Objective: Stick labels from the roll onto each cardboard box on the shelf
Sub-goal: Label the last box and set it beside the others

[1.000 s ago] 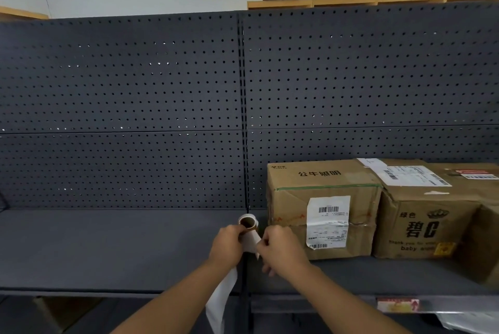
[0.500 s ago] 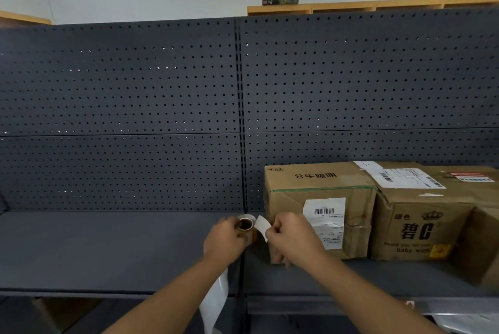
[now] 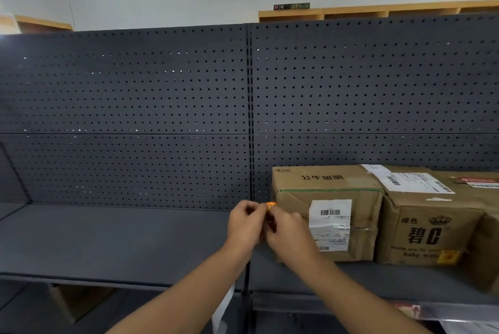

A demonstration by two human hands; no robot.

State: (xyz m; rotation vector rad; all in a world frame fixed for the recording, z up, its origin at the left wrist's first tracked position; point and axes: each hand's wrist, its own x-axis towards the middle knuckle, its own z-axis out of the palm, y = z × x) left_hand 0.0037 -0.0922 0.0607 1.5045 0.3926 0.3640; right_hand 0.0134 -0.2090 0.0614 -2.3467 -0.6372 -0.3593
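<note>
We count three cardboard boxes on the dark shelf, all at its right end. The first box carries the printed characters 公牛照明 on top and one white barcode label on its front; the small print there is too fine for us to read. The second box, touching it on the right, shows 碧C with a crown, the word "baby" below, and a white shipping label on its top. The third box is cut by the frame edge and bears a red-and-white sticker.

Our two hands meet just left of the first box. The left hand has its fingers curled round the label roll, of which only an orange edge shows. The right hand pinches at the same roll. One white strip of backing paper hangs below our left forearm. Behind stands a perforated back panel.
</note>
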